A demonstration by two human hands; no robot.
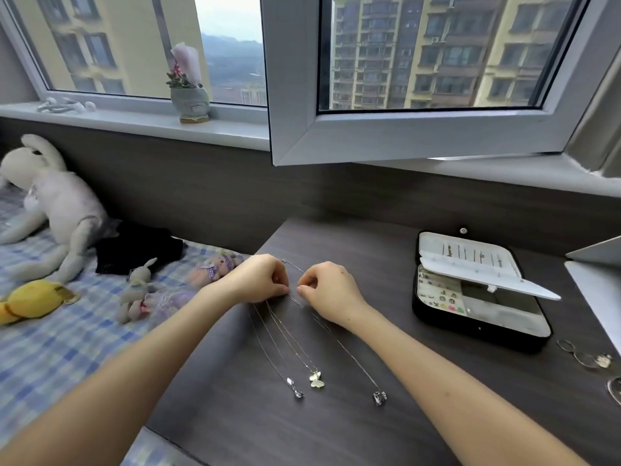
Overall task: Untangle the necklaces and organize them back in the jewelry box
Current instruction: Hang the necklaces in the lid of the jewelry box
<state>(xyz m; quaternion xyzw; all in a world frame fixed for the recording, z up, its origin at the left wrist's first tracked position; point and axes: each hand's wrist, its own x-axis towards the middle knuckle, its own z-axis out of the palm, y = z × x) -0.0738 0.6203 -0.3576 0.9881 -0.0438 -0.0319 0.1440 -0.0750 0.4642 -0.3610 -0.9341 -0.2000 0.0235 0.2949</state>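
Observation:
Three thin necklaces lie stretched on the dark wooden table [336,428], their chains running toward me. One ends in a silver drop pendant [295,389], one in a white butterfly pendant [316,380], one in a silver charm [379,397]. My left hand [258,279] and my right hand [331,290] sit close together at the far ends of the chains, fingers curled, each pinching chain where the strands meet. The black jewelry box [477,294] stands open at the right, its white inner flap raised over small compartments.
Left of the table is a bed with a checked sheet, a plush rabbit [57,203], a yellow plush toy [30,299], small dolls and a dark cloth. Rings and a chain [588,356] lie at the table's right edge. An open window sash [403,136] overhangs the table's far side.

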